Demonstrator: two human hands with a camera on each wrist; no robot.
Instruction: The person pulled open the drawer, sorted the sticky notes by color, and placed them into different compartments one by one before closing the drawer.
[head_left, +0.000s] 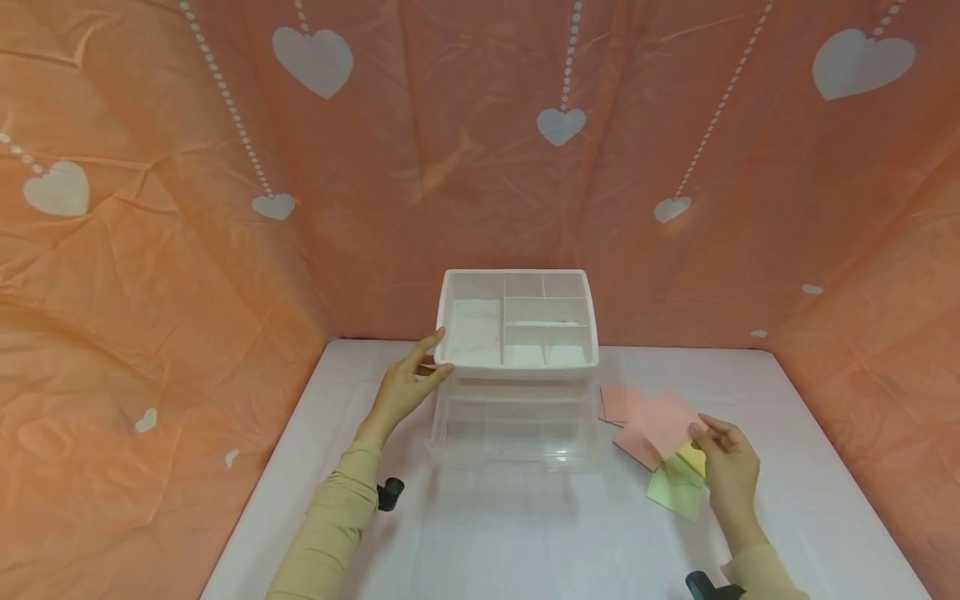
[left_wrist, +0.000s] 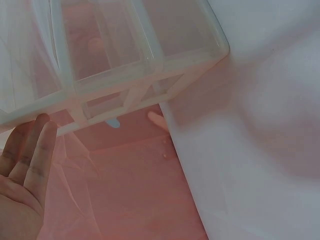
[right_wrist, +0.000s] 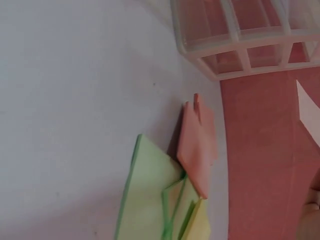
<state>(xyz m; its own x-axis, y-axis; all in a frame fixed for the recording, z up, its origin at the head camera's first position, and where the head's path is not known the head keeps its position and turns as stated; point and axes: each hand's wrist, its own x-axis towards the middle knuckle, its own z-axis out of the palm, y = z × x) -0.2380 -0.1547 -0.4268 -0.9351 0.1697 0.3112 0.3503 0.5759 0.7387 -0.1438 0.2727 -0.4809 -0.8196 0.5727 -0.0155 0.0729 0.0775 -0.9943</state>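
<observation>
- Foreground: the beige sleeves (head_left: 322, 533) of a person reach in from the lower edge; a dark fitting (head_left: 390, 493) shows beside the left wrist, and another at the right.
- Green notes (head_left: 675, 496): square and overlapping, lying on the white table (head_left: 495, 542) at the near end of the paper group, right of centre.
- Yellow note (head_left: 695, 458): partly covered, against the far edge of the green ones.
- Right hand (head_left: 731, 471): thumb and fingers brought narrowly together, pinching one corner of a pink note (head_left: 667, 421). The right wrist view shows this note raised off the table.
- Pink pads (head_left: 636, 447): lying beyond the green notes, partly hidden in the head view by the held note, just right of the drawer unit.
- Left hand (head_left: 401, 390): fingers extended and thumb held apart from them, touching the near left corner of the drawer unit; it grasps nothing else.
- Drawer unit (head_left: 517, 421): translucent, upright on the table near its far edge, topped by a white tray (head_left: 517, 368) with one large compartment at left and five smaller ones at right.
- Background: an orange curtain (head_left: 480, 200), printed with pale hearts (head_left: 313, 62) on dotted strings.
</observation>
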